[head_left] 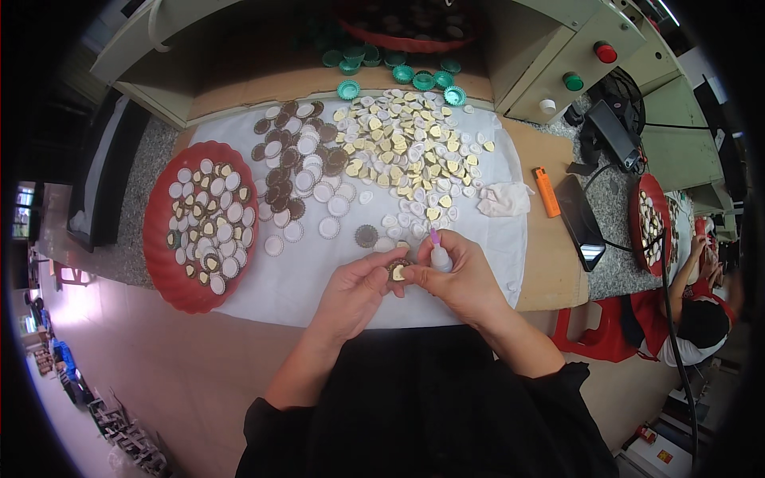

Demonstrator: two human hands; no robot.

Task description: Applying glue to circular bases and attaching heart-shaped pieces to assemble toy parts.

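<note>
One scalloped brown disc (396, 269) w/ gold piece is pinched by left hand (356, 293) at white cloth's (295, 287) near edge; small glue bottle (439, 256) is gripped in right hand (462, 280). Excess glue could be squeezed out, so the gold piece may be slid off-centre, or loose pcs (406, 151) nearby fouled.

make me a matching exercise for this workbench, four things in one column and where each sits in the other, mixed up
Things:
1. round red plastic tray
2. orange lighter
3. teal ridged caps
4. small white glue bottle with purple tip

Places:
A. far edge of the white cloth
B. in the right hand
C. left of the cloth
D. right of the cloth

Pairs: 1-C, 2-D, 3-A, 4-B
</note>
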